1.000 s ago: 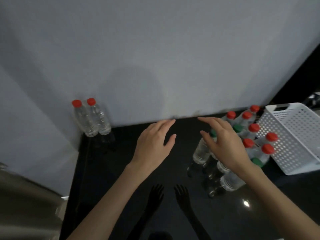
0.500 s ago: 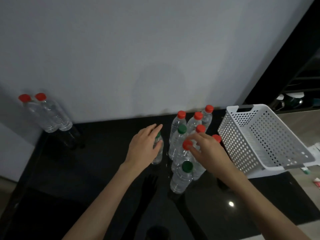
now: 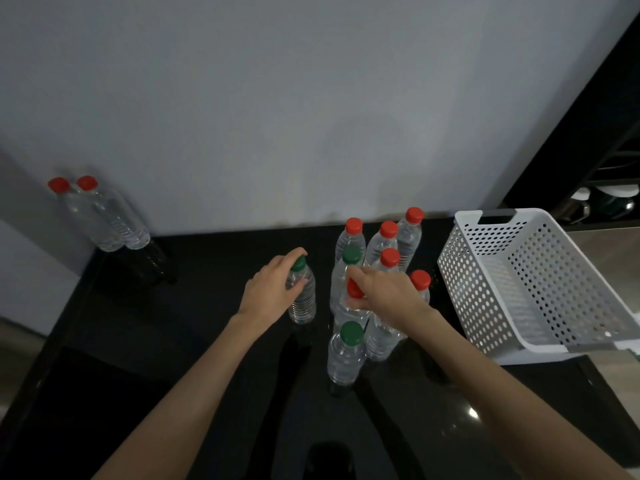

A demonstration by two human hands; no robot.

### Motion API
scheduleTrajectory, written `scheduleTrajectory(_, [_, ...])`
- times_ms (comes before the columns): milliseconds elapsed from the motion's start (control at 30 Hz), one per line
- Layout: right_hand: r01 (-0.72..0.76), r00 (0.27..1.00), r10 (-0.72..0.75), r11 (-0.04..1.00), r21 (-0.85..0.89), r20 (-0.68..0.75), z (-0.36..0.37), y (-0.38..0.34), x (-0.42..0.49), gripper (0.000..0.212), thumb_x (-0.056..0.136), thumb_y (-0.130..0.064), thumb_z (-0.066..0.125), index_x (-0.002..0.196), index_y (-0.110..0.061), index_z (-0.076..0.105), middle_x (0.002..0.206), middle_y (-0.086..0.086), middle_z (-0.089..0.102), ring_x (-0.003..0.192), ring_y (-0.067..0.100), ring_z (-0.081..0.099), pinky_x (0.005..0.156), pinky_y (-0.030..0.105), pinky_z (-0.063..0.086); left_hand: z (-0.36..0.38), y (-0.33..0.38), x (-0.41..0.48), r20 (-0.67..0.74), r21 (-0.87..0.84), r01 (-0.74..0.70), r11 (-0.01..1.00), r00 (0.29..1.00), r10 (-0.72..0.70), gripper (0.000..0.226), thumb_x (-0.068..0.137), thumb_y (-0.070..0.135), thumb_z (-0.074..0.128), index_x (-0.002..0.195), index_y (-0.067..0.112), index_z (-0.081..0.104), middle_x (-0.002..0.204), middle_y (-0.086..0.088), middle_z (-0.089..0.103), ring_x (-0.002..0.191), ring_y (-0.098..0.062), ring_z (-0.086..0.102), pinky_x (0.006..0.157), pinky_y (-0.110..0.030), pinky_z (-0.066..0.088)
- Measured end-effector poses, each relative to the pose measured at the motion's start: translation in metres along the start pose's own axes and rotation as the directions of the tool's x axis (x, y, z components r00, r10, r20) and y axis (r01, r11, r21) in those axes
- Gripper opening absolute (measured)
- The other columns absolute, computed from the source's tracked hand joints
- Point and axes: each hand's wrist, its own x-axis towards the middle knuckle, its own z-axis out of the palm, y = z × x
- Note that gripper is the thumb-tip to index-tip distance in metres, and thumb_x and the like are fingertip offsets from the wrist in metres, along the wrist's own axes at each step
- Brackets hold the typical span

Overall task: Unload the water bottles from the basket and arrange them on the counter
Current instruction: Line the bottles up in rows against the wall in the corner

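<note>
A cluster of several clear water bottles with red and green caps stands on the black counter [image 3: 180, 341] near the wall. My left hand [image 3: 270, 292] wraps the neck of a green-capped bottle [image 3: 304, 299] at the cluster's left side. My right hand [image 3: 384, 294] grips a red-capped bottle [image 3: 354, 299] in the middle of the cluster, fingers around its neck. Another green-capped bottle [image 3: 346, 355] stands nearest to me. A white perforated basket [image 3: 540, 282] sits at the right with nothing visible inside. Two red-capped bottles [image 3: 104, 216] stand at the far left corner.
A grey wall runs behind the counter. Dark shelving with some objects [image 3: 609, 195] lies beyond the basket at the right. A pale surface edge [image 3: 616, 244] shows to the right of the basket. The counter's left edge drops off near the corner bottles.
The view has swung right. Both hands came down from hovering above the counter onto the bottle cluster, and each has closed around a bottle's neck.
</note>
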Motion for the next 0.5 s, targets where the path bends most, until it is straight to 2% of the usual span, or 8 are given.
scheduleTrajectory(133, [-0.055,0.998,0.061,0.977,0.207,-0.024,0.006,-0.002,0.001,0.034,0.091,-0.044,0.054,0.106,-0.018,0.039,0.089,0.000,0.056,0.076,0.019,0.057,0.064,0.035,0.049,0.000,0.000,0.001,-0.036,0.015,-0.007,1.000,0.999,0.007,0.048,0.089,0.029,0.061,0.133,0.027,0.041,0.121,0.000,0.051,0.106,-0.015,0.055,0.085,-0.039,0.054])
scheduleTrajectory(233, [-0.064,0.996,0.079,0.963,0.262,-0.045,0.008,-0.006,-0.001,0.031,0.091,-0.043,0.056,0.099,-0.019,0.038,0.082,-0.001,0.055,0.073,0.018,0.056,0.066,0.039,0.052,-0.003,0.002,0.000,-0.060,0.077,-0.019,0.997,0.998,0.023,0.042,0.089,0.028,0.060,0.127,0.021,0.045,0.119,-0.001,0.044,0.100,-0.013,0.052,0.079,-0.032,0.053])
scheduleTrajectory(400, [-0.028,0.990,0.075,0.937,0.347,-0.123,0.006,-0.011,0.000,0.027,0.090,-0.038,0.058,0.091,-0.023,0.036,0.074,-0.010,0.045,0.066,0.013,0.051,0.061,0.036,0.047,-0.013,0.007,0.001,0.071,0.243,-0.034,0.969,0.997,0.018,0.037,0.092,0.028,0.053,0.124,0.014,0.041,0.111,-0.006,0.046,0.082,-0.015,0.054,0.070,-0.032,0.052])
scheduleTrajectory(500, [0.018,0.975,0.076,0.908,0.418,-0.209,0.001,-0.017,0.003,0.022,0.090,-0.034,0.059,0.092,-0.021,0.042,0.079,-0.007,0.051,0.069,0.012,0.051,0.061,0.033,0.044,-0.020,0.004,-0.003,0.112,0.213,-0.038,0.976,0.994,0.014,0.032,0.090,0.024,0.057,0.116,0.013,0.043,0.107,-0.007,0.048,0.082,-0.017,0.054,0.072,-0.034,0.051])
